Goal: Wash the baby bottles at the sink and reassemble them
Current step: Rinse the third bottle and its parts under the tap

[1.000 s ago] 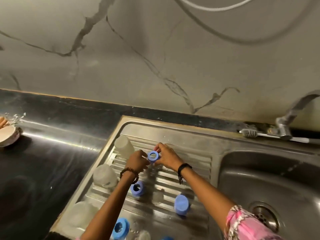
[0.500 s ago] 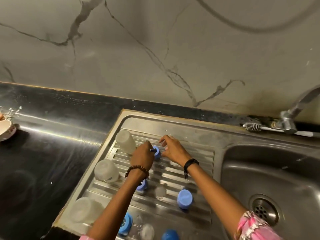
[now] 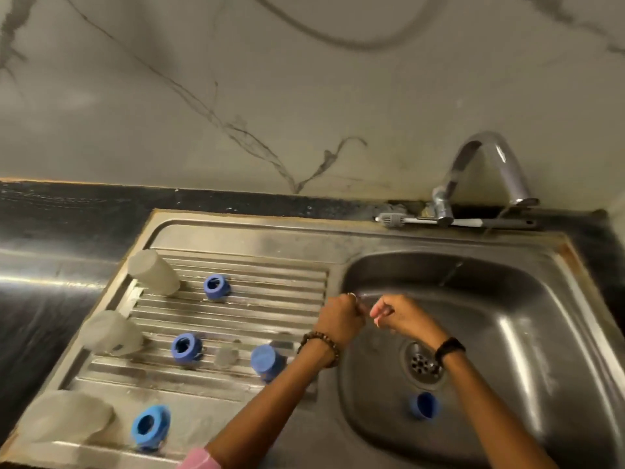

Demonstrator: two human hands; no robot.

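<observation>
Both hands moved off the drainboard [image 3: 236, 319] to over the basin [image 3: 507, 316]. Left hand [image 3: 340, 319] and right hand [image 3: 399, 316] curled; can't tell what they hold. Collar [image 3: 216, 286] left behind—rinsing resumes.

Veined marble wall [image 3: 304, 96], black counter [image 3: 50, 299]

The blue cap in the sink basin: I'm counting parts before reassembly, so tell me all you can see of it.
The blue cap looks like smooth, opaque plastic, a short cup shape. It lies tipped on its side on the steel floor of the sink basin, its darker hollow opening turned to the upper right, just below the drain. Nothing but the basin floor touches it; both hands are apart from it. The image is too blurred for finer detail.
</observation>
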